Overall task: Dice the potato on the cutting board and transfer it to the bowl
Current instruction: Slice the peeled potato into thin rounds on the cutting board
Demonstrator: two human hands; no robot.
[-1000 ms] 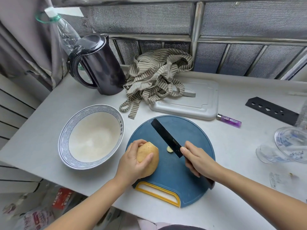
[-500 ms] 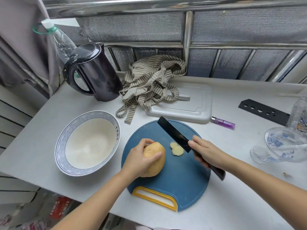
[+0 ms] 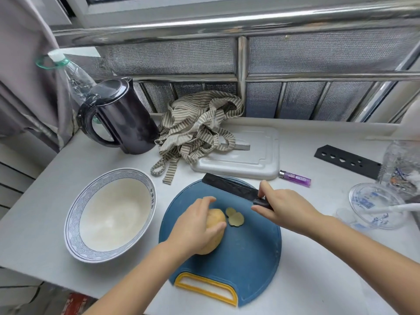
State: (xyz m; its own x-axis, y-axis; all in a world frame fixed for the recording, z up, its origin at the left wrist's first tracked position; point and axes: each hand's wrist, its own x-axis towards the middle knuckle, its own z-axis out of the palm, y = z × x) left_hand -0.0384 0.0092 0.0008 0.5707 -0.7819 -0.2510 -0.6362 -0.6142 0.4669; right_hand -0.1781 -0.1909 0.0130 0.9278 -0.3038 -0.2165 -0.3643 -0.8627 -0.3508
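Kettle (image 3: 127,123), striped cloth (image 3: 193,130) and lighter (image 3: 295,177) lie behind the cutting board (image 3: 238,258).

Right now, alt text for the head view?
A person's left hand holds a potato on a round blue cutting board while the right hand grips a black cleaver at the board's far side; two thin slices lie beside the potato. An empty patterned bowl sits left of the board on the white counter.

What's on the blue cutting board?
The potato, gripped by the left hand, two thin slices beside it, and the knife, held by the right hand over the far edge. That hand hides much of the potato.
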